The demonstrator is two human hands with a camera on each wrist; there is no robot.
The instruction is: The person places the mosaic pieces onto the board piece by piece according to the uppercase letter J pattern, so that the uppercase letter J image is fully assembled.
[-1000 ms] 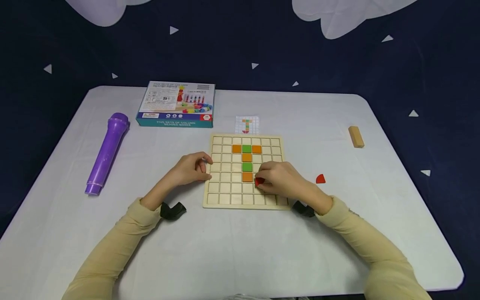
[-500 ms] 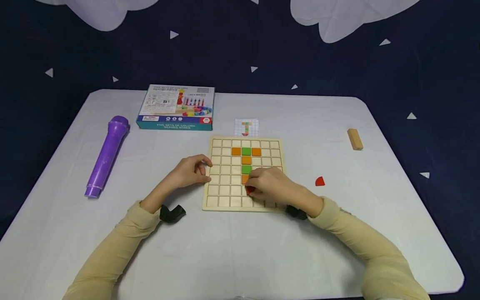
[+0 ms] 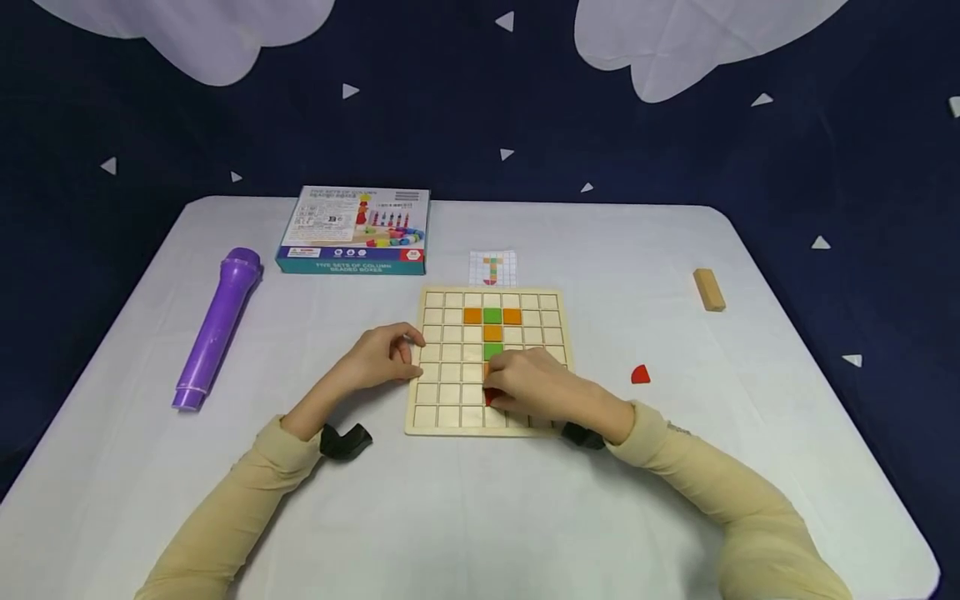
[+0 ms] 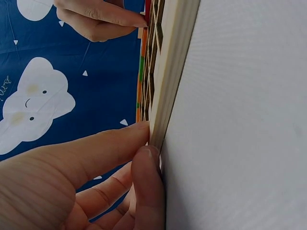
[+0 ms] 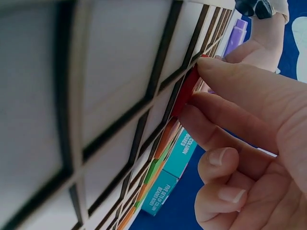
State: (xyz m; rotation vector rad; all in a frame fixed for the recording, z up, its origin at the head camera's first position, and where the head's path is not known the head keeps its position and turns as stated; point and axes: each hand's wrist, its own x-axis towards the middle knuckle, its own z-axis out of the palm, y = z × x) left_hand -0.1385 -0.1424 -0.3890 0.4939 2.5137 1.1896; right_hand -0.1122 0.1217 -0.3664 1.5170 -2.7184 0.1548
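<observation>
A wooden grid board (image 3: 448, 415) lies mid-table with orange and green square tiles set in a T shape. My left hand (image 3: 375, 358) rests thumb and index fingertips against the board's left rim, set apart along it; the left wrist view shows both at the edge. Over the lower middle cells, my right hand (image 3: 536, 383) pinches a small red tile (image 5: 184, 91) between thumb and fingers. That tile is at the cell below the lowest orange tile, close against the grid, partly covered by the fingertips. A red quarter-circle tile (image 3: 640, 374) lies right of the board.
A small pattern card (image 3: 506, 271) lies just behind the board. Farther back left stands a flat toy box (image 3: 352, 229), with a purple tube (image 3: 217, 329) left of it. One wooden block (image 3: 708, 289) sits at the right. Black wrist gear (image 3: 346, 442) hangs under the left wrist.
My right hand has moved left with the red tile, from beside the lowest orange tile to the cell below it. The left hand stays at the rim. The head view has tilted slightly upward.
</observation>
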